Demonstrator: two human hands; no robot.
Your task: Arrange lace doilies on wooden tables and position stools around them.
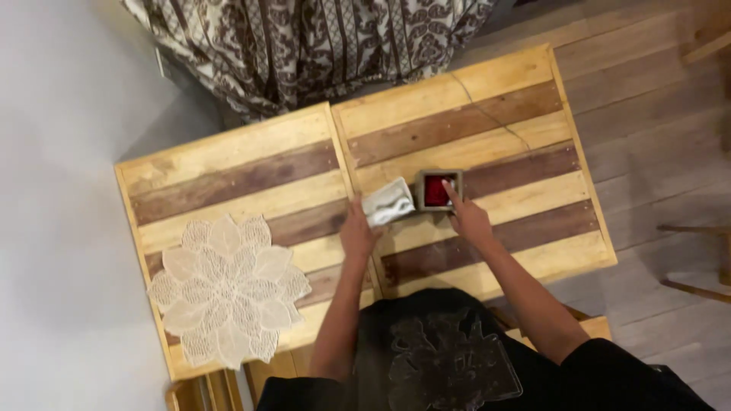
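The small square box (438, 190) with a red inside sits near the middle of the striped wooden table (533, 251), just right of the seam between its two slatted halves. The right hand (468, 217) rests at the box's near right corner, forefinger stretched onto its rim — touching, not clasping. The left hand (358, 232), just left of the box, pinches a folded white cloth (387, 202) that lies against the box's left side — a cream lace doily (228, 289) lies well left of the box.

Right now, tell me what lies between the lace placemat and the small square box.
In the head view, the left hand holding a white cloth sits between the lace placemat and the square box, over bare striped table.
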